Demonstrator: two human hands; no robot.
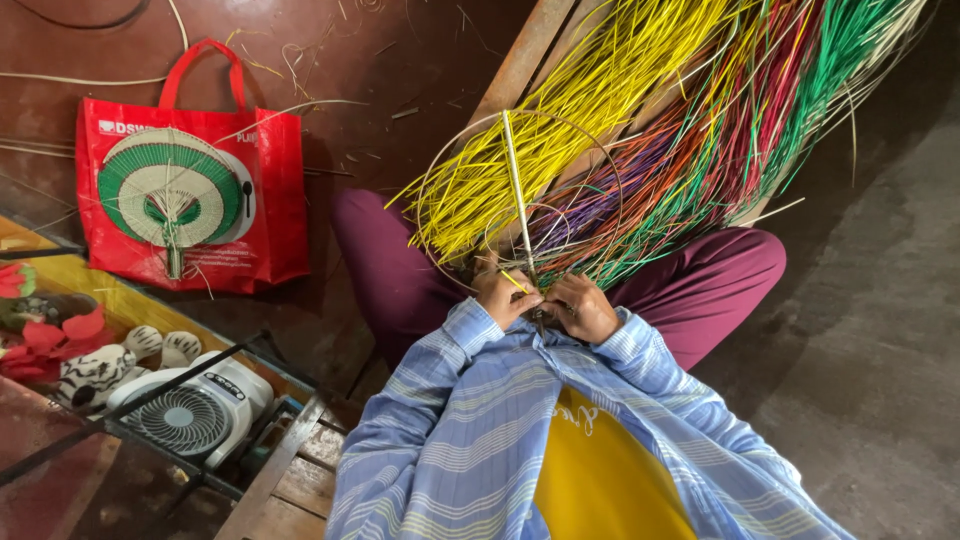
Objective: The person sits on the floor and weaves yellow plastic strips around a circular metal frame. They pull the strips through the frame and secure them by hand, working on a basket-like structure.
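I sit cross-legged on the floor in dark red trousers and a blue striped shirt. My left hand (499,293) pinches a yellow strip (514,280) at the base of a round wire fan frame (520,190) with a pale central rib. Close beside it, my right hand (583,308) grips the frame's lower stem. Yellow strips are threaded across the frame's left half. Long bundles of coloured strips (720,110), yellow, red, purple and green, fan out over my lap and a wooden board behind the frame.
A finished green and cream woven fan (172,190) lies on a red shopping bag (270,200) at the left. A small white electric fan (190,415), zebra-striped slippers (100,368) and red fabric flowers (45,335) sit at the lower left. Grey concrete floor (870,330) lies to the right.
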